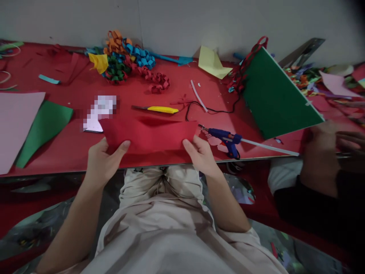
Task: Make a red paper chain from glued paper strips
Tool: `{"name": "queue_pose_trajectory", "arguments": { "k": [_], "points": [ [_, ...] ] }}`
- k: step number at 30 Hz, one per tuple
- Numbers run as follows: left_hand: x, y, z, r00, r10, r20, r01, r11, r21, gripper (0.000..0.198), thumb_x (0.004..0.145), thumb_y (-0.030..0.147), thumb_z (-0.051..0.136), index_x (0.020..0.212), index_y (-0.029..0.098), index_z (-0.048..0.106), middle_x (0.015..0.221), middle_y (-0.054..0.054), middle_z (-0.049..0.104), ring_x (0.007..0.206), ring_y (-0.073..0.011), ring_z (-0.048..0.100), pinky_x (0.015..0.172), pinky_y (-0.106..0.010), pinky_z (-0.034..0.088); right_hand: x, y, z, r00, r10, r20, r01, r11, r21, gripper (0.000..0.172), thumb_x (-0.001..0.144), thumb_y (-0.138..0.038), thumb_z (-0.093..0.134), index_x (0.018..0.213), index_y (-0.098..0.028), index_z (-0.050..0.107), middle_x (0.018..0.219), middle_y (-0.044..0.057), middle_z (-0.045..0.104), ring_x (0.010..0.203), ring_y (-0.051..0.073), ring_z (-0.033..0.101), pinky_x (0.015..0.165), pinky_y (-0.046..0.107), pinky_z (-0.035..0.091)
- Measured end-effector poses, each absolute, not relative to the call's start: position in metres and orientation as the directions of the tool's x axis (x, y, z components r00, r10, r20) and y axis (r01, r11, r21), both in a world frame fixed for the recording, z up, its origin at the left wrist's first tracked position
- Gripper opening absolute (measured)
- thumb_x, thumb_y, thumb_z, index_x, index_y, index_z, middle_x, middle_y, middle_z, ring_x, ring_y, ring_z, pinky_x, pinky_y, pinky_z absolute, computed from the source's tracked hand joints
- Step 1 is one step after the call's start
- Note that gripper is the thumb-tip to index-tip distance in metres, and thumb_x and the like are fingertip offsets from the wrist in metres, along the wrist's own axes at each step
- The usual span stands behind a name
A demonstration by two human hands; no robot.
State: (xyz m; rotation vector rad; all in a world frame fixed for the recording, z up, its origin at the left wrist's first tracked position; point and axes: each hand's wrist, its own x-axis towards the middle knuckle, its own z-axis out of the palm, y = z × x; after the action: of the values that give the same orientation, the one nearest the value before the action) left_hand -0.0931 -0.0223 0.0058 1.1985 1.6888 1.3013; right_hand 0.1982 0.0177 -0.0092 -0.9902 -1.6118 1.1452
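A sheet of red paper (154,135) stretches between my two hands, over the front edge of the red table (119,91). My left hand (104,160) pinches its left end, thumb on top. At the right end my right hand (201,154) grips it the same way. The sheet bends slightly along its far side. Just beyond it lies a yellow utility knife (162,110). A blue glue gun (224,137) with a clear glue stick (269,147) rests close to my right hand. Past my left hand is a phone (99,110), partly blurred out.
Paper chains (137,61) in several colours lie along the wall. Pink paper (19,121) and green paper (47,129) are at the left. On the right a green board (279,95) leans, with another person's hand (325,140) beside it. A black cord (219,111) crosses the table.
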Motion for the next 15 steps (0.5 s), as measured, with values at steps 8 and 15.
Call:
{"name": "queue_pose_trajectory", "arguments": {
  "k": [8,15],
  "points": [
    [-0.098,-0.024,0.013,-0.241,0.968,0.067,0.657,0.111,0.746,0.043,0.077,0.058,0.077,0.064,0.023,0.056,0.047,0.004,0.048,0.044,-0.0133,0.043,0.043,-0.028,0.029,0.189,0.028,0.006,-0.154,0.98,0.13,-0.03,0.127,-0.991,0.06,0.091,-0.057,0.073,0.14,-0.027,0.057,0.141,0.009,0.068,0.12,0.023,0.07,0.103,0.036,0.059],
    [-0.101,-0.019,0.009,-0.124,0.98,0.156,0.64,-0.041,0.767,0.033,0.078,0.051,0.078,0.087,0.023,0.063,0.067,-0.001,0.064,0.058,-0.0201,0.063,0.05,-0.031,0.048,0.189,0.034,0.005,-0.21,0.968,0.135,-0.064,0.124,-0.99,0.062,0.086,-0.055,0.079,0.14,-0.03,0.058,0.154,0.006,0.058,0.13,0.023,0.064,0.111,0.039,0.055]
  ]
}}
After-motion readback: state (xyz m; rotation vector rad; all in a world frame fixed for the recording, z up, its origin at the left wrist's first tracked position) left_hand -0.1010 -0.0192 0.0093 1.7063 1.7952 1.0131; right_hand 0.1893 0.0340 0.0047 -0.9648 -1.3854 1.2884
